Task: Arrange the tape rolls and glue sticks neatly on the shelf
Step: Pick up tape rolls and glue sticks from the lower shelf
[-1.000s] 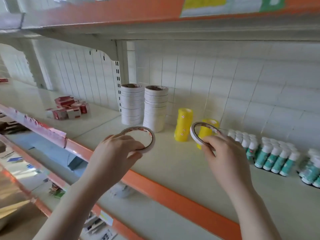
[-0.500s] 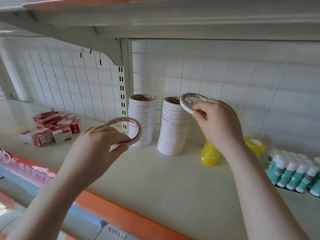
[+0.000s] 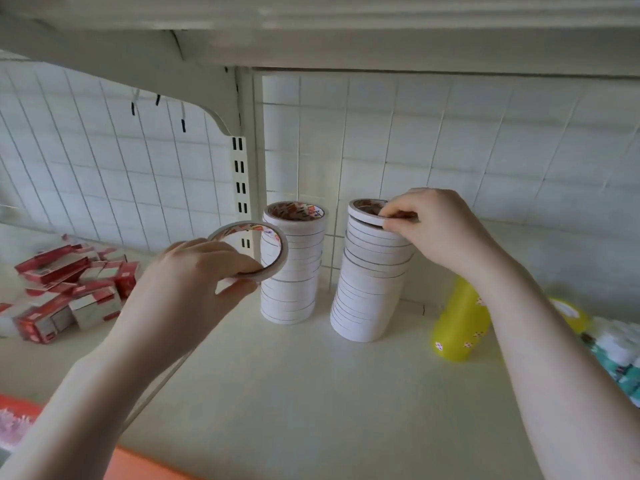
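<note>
a: right hand (image 3: 440,226) is pinching a tape roll (image 3: 367,211) onto the right stack (image 3: 370,271) on the shelf (image 3: 311,393). stack is leaning and uneven, so a nudge is prob tipping it into the yellow rolls (image 3: 457,327).

b: left hand (image 3: 187,289)?

a: gripping a second roll (image 3: 251,251) in the air, beside the left stack (image 3: 292,261). core print is showing red but isn't legible; glue sticks (image 3: 620,358) at far right, labels too blurred.

Glue sticks (image 3: 620,355), perhaps, blurred at edge

We see a cream shelf (image 3: 294,393) carrying two stacks of white tape rolls (image 3: 292,271) (image 3: 367,289). Red boxes (image 3: 69,292) lie heaped at its left; yellow rolls (image 3: 460,327) and glue sticks (image 3: 620,355) stand at right.
</note>
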`<move>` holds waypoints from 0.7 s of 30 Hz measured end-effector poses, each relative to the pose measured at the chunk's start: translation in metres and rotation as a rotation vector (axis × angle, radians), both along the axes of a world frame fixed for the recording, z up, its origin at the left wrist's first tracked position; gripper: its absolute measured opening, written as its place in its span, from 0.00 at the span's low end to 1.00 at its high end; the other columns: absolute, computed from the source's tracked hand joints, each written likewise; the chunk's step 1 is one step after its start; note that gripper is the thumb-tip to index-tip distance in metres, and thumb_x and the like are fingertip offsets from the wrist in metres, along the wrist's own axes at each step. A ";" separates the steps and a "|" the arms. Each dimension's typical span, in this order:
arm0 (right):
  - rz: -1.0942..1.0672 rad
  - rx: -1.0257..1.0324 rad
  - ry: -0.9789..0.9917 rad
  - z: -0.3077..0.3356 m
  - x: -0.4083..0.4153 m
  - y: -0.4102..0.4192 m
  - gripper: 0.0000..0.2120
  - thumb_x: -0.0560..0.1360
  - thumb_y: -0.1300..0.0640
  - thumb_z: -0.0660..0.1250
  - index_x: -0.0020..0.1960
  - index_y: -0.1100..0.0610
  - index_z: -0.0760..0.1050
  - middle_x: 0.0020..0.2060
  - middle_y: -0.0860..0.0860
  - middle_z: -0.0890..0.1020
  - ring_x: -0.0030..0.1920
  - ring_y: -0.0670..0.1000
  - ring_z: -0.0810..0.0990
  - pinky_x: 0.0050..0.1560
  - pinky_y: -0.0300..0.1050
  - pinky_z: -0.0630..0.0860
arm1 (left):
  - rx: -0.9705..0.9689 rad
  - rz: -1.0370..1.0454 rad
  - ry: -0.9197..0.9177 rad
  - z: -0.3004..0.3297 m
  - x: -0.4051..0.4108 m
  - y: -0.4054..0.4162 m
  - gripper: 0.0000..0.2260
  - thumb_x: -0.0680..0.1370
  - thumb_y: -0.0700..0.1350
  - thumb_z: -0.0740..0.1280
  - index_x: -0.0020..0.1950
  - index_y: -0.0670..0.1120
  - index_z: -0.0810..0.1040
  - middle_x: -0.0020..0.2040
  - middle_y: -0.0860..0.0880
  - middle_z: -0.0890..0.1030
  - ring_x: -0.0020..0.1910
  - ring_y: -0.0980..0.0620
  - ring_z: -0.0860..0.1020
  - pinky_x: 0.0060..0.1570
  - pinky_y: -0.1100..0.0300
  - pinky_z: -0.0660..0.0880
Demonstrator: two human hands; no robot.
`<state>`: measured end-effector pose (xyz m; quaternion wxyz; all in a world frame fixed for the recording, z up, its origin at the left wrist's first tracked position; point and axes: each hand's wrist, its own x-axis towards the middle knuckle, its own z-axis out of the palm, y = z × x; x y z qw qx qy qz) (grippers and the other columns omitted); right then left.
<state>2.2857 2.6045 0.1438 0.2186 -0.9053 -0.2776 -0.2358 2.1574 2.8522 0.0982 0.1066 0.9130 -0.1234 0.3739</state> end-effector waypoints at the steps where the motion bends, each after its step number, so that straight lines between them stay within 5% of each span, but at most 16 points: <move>1: -0.003 0.007 0.006 0.001 -0.001 -0.001 0.06 0.74 0.58 0.66 0.48 0.54 0.82 0.42 0.46 0.79 0.48 0.49 0.76 0.52 0.47 0.72 | -0.001 -0.014 0.004 0.001 0.002 0.002 0.06 0.66 0.40 0.76 0.41 0.47 0.84 0.34 0.54 0.81 0.34 0.54 0.77 0.35 0.58 0.73; 5: -0.009 0.033 0.044 0.001 -0.001 -0.005 0.07 0.73 0.60 0.67 0.48 0.53 0.82 0.42 0.45 0.79 0.48 0.48 0.77 0.49 0.42 0.70 | -0.026 -0.035 0.017 0.007 0.010 0.012 0.06 0.67 0.45 0.68 0.40 0.48 0.84 0.34 0.54 0.81 0.35 0.56 0.75 0.37 0.60 0.72; 14: 0.008 0.029 0.164 0.008 -0.004 -0.011 0.06 0.73 0.59 0.70 0.46 0.50 0.82 0.44 0.42 0.81 0.49 0.44 0.77 0.50 0.38 0.70 | -0.048 -0.093 0.018 0.012 0.027 0.021 0.07 0.67 0.44 0.68 0.42 0.48 0.84 0.36 0.55 0.81 0.37 0.57 0.74 0.41 0.65 0.70; 21: 0.016 0.042 0.160 0.006 -0.003 -0.014 0.08 0.72 0.61 0.70 0.48 0.51 0.82 0.42 0.39 0.81 0.46 0.38 0.76 0.45 0.21 0.64 | -0.037 -0.129 0.000 0.014 0.037 0.019 0.07 0.67 0.43 0.68 0.42 0.48 0.84 0.34 0.54 0.81 0.37 0.55 0.73 0.39 0.65 0.71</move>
